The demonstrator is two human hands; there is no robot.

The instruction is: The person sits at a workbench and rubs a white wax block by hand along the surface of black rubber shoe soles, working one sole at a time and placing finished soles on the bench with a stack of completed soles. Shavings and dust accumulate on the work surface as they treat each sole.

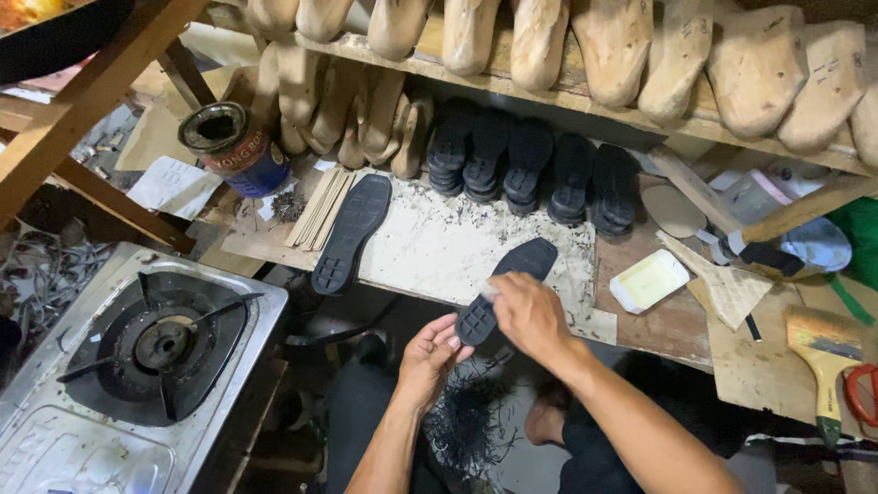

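Cramped shoe bench here: a gas stove [151, 352] sits near left, and a row of black soles [526, 169] stands at the far side. The black rubber sole [501, 291] being worked hangs over the bench's near edge. Looks like edge-trimming. The left hand [430, 357] cups its heel, fingers curled under. The right hand [529, 311] presses on top, pinching something small and pale, can't tell what. Next up probably means turning the sole steadily.

A gas stove [146, 357] is sitting at eight o'clock, a tin can [233, 148] at ten, wooden lasts [640, 50] lining the shelf at twelve, a paintbrush [828, 361] lying at four.
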